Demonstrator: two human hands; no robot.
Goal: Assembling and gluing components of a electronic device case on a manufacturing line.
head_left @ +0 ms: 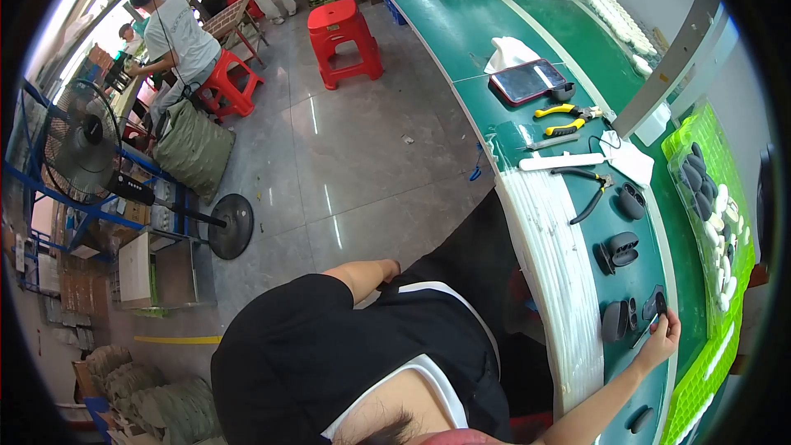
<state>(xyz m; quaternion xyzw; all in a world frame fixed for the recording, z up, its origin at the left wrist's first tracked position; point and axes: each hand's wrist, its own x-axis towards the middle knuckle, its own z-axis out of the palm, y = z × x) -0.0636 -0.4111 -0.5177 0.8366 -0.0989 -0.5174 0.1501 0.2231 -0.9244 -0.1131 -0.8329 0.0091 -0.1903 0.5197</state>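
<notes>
Over the green bench at the lower right, my right hand is closed on a slim, pale, pointed tool; its exact kind is too small to tell. Just beyond the fingertips is a small dark case piece. To the left of the hand stands an open black earbud-type case. Farther along the bench are a second open case and a third one. My left hand rests low by my lap, away from the bench, its fingers mostly hidden.
Black-handled pliers, yellow-handled cutters, a white stick and a phone lie along the bench. A green tray holds dark and white pieces. Red stools, a fan and other people occupy the left side.
</notes>
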